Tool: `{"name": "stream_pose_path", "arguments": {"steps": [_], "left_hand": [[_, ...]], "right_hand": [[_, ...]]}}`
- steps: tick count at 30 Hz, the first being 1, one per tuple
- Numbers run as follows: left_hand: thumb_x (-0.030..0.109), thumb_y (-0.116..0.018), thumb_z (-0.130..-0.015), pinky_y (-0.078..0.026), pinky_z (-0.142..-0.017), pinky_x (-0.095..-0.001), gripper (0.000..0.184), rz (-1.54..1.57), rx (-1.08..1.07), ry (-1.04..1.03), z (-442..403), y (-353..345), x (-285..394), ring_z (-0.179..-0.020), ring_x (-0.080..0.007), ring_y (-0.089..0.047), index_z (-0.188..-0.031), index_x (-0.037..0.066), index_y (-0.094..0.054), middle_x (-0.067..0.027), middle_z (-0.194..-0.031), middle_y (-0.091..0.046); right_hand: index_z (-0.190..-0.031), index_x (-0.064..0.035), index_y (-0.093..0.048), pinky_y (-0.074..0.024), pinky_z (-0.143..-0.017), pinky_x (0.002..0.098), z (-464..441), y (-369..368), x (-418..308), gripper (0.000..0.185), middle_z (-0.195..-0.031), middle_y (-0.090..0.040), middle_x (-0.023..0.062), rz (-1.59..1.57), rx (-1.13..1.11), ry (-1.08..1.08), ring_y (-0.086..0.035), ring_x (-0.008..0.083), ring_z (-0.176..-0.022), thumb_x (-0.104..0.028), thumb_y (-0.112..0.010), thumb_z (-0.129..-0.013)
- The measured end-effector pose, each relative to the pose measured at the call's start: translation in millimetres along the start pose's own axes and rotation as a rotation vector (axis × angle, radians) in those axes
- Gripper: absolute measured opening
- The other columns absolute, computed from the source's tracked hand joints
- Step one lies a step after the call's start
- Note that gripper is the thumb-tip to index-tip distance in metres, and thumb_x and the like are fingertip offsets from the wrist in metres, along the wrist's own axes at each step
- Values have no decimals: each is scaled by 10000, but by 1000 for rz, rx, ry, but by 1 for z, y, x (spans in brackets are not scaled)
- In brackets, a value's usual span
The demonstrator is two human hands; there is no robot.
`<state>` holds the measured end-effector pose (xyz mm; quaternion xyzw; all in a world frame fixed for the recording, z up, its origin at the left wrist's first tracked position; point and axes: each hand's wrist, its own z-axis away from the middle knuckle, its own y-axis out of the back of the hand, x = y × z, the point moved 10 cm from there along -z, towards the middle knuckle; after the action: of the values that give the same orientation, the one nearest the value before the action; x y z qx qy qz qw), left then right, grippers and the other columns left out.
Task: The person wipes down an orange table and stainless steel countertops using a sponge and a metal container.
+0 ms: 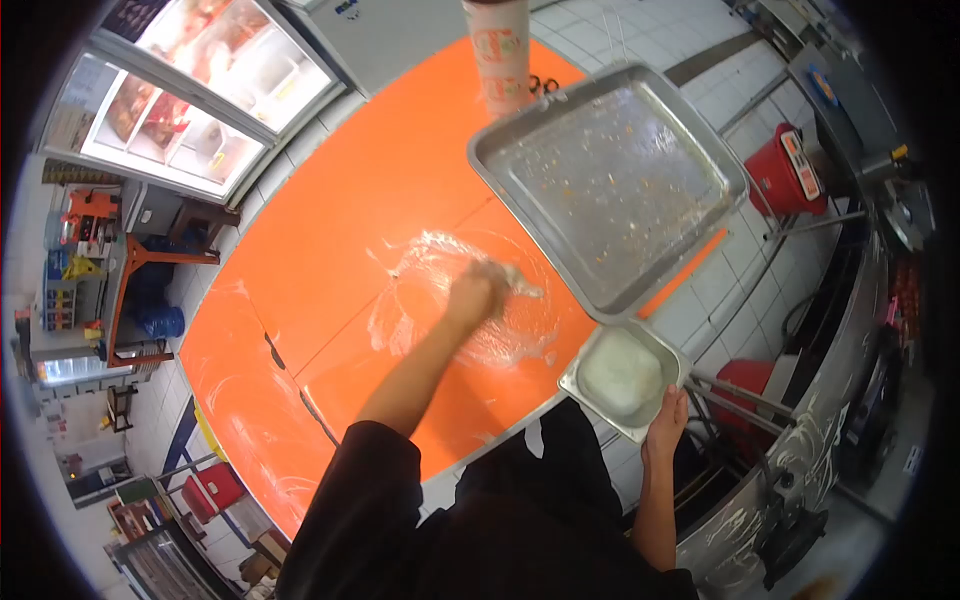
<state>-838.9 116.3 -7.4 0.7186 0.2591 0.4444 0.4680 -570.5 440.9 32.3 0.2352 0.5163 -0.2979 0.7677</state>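
Note:
My left hand (pixel 478 293) is closed and pressed down on the orange tabletop (pixel 330 240), in the middle of a patch of white suds (pixel 430 330). Something whitish shows at its far side, too blurred to tell whether it is a cloth, a sponge or foam. At the table's near right edge, my right hand (pixel 665 422) grips the rim of a small square metal pan (pixel 573 380). Cloudy, pale liquid (pixel 620 372) with froth fills the pan's bottom. Just beyond it, a large metal baking tray (pixel 610 180) rests on the table, with crumbs and wet residue inside.
A tall stack of printed paper cups (pixel 500 55) stands at the far edge, with dark scissor-like handles (pixel 543 86) beside it. A lit display fridge (pixel 190 100) is at the far left. Red containers (pixel 785 170) and metal kitchen equipment (pixel 800 450) line the right side.

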Motion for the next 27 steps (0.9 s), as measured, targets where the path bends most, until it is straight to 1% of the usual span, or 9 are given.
{"name": "stream_pose_path", "arguments": {"steps": [3,5,11,15,17,21,25,26,27], "left_hand": [[128,-618,-815,-532,-713,-466,78,-83,-50,184,-46,30,-32,-851,-351,-614,-873,92,-656,-150,-865,-624],[116,-623,-799,-535,-695,-454,43,-182,-15,-194,-22,-37,-8,-850,-358,-620,-825,84,-633,-164,-862,-629],[105,-620,-796,-567,-705,-429,60,-132,-155,228,-37,-1,-31,-870,-330,-667,-848,81,-639,-146,-924,-661],[88,-606,-802,-558,-696,-451,71,-125,-108,-138,-21,4,11,-881,-340,-669,-870,73,-621,-157,-942,-666],[108,-629,-791,-562,-732,-440,109,-193,-312,325,-50,8,-48,-906,-327,-668,-894,73,-638,-156,-958,-671],[142,-629,-813,-566,-757,-446,167,-263,-213,-102,-6,-26,26,-945,-298,-663,-971,116,-674,-117,-964,-684],[160,-701,-750,-574,-770,-419,236,-326,-322,266,-52,16,-36,-878,-296,-675,-976,102,-667,-93,-946,-683],[144,-711,-734,-568,-791,-413,266,-334,-199,262,-48,8,-33,-893,-306,-675,-991,100,-663,-90,-962,-687],[130,-687,-761,-569,-788,-411,228,-254,-389,208,-45,-4,0,-896,-310,-676,-977,71,-649,-100,-974,-690]], "right_hand": [[-870,-73,-514,-399,-717,210,-2,-6,11,255,-841,-574,-17,-66,-70,-24,-468,43,-761,-248,-486,-1054],[-870,-75,-518,-402,-718,212,-2,-17,7,253,-842,-580,-15,-48,-82,-22,-473,44,-761,-246,-484,-1055],[-956,-63,-545,-438,-773,235,1,-3,26,225,-914,-613,0,50,-152,6,-529,58,-815,-253,-480,-1057],[-930,-70,-533,-420,-747,221,-3,-5,25,219,-876,-589,-7,-11,-118,-36,-498,46,-791,-246,-490,-1054],[-900,-76,-524,-413,-733,217,-6,-2,27,231,-849,-576,-12,-9,-112,-45,-483,43,-773,-246,-494,-1053],[-830,-92,-483,-396,-697,216,-14,-11,23,280,-798,-539,-24,-23,-155,-26,-446,43,-737,-262,-498,-1052],[-826,-95,-472,-399,-698,216,-8,-10,19,280,-794,-533,-26,42,-184,-22,-443,40,-737,-260,-503,-1051],[-826,-95,-472,-399,-698,216,-8,-12,17,280,-794,-533,-26,41,-183,-13,-443,40,-737,-260,-503,-1051],[-808,-98,-457,-374,-670,213,-4,-16,13,294,-764,-495,-38,3,-147,-23,-407,35,-716,-259,-513,-1046]]}}
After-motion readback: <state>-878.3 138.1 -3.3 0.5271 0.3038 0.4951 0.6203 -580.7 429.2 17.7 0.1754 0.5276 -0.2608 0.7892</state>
